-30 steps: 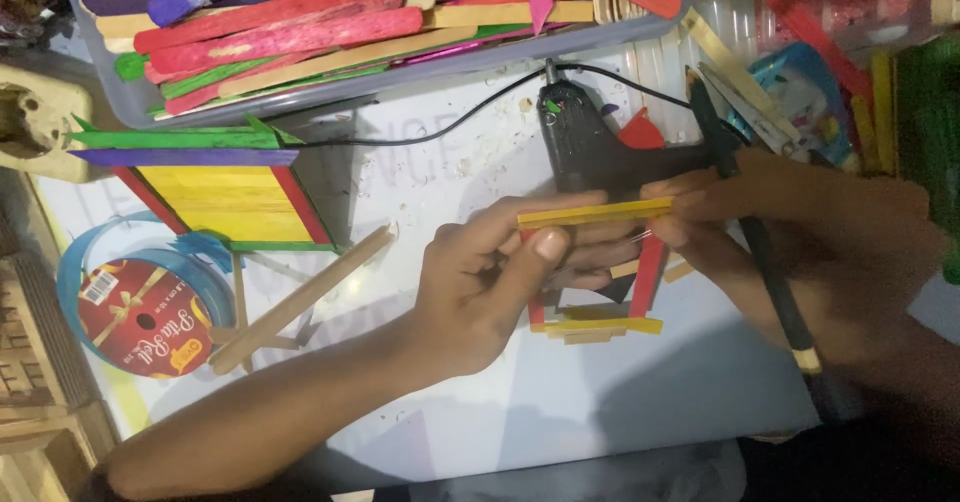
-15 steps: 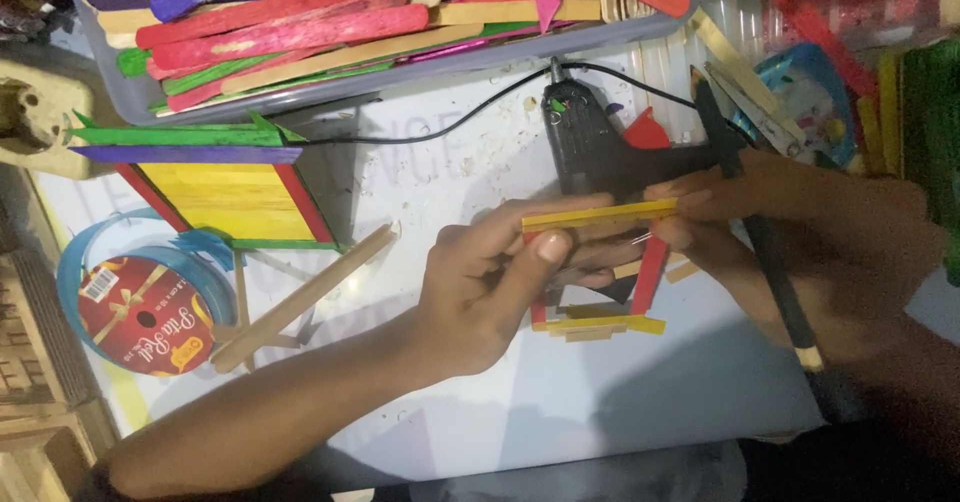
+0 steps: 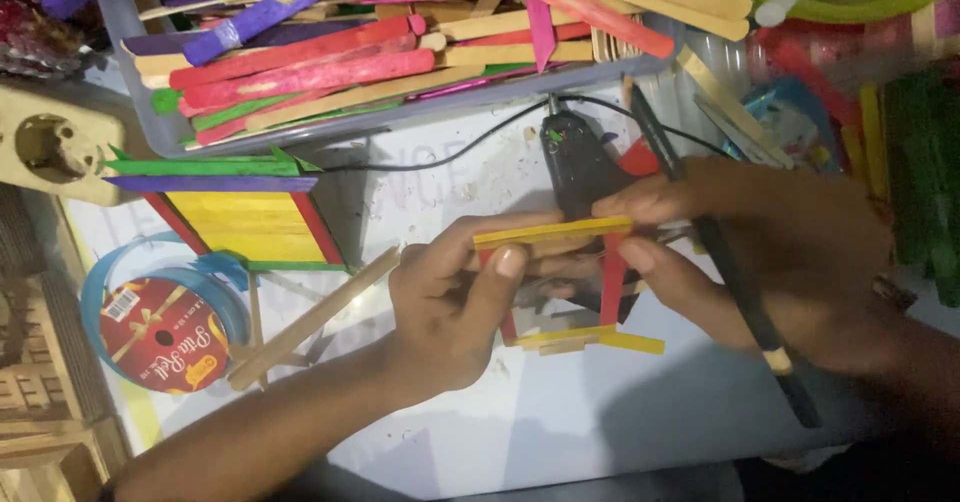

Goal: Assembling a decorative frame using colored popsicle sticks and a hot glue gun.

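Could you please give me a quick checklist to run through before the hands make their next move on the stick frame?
1. Left hand grips the small frame of yellow and red wooden craft sticks: ok.
2. Right hand pinches the frame's top yellow stick: ok.
3. Top stick lies level across both red uprights: cannot tell, fingers cover the left one.
4. Black glue gun lies within reach behind the frame: ok.
5. Its black cord runs clear of the hands: ok.
6. White work surface in front is free for setting down: ok.
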